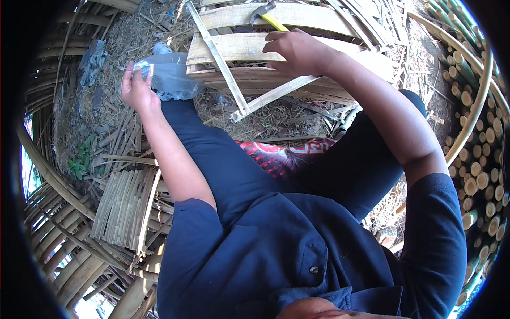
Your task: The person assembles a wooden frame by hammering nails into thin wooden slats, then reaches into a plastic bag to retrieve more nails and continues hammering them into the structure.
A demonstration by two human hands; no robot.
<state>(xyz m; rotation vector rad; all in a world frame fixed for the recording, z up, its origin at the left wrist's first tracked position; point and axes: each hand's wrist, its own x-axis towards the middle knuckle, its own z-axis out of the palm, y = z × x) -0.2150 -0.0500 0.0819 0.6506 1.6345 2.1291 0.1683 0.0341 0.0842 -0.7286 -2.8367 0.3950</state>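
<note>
My left hand [139, 91] is at the upper left, its fingers closed on the crumpled edge of a clear plastic bag [172, 74]. The bag spreads to the right over my knee; its contents cannot be made out. To the right, my right hand [295, 52] hovers over pale split-bamboo slats [239, 48], fingers apart and pointing left. Beneath it, a claw hammer [272, 19] with a yellow handle lies on the slats, the handle's lower end hidden by the hand. Two narrow strips [220, 64] meet at an angle across the slats.
Cut bamboo poles [478, 154] are stacked at the right, with a curved pole [475, 114] before them. A bundle of flat bamboo strips [125, 204] lies at the lower left beside a bamboo framework [69, 239]. Straw and scraps cover the ground [122, 40]. Red patterned cloth [281, 157] shows between my legs.
</note>
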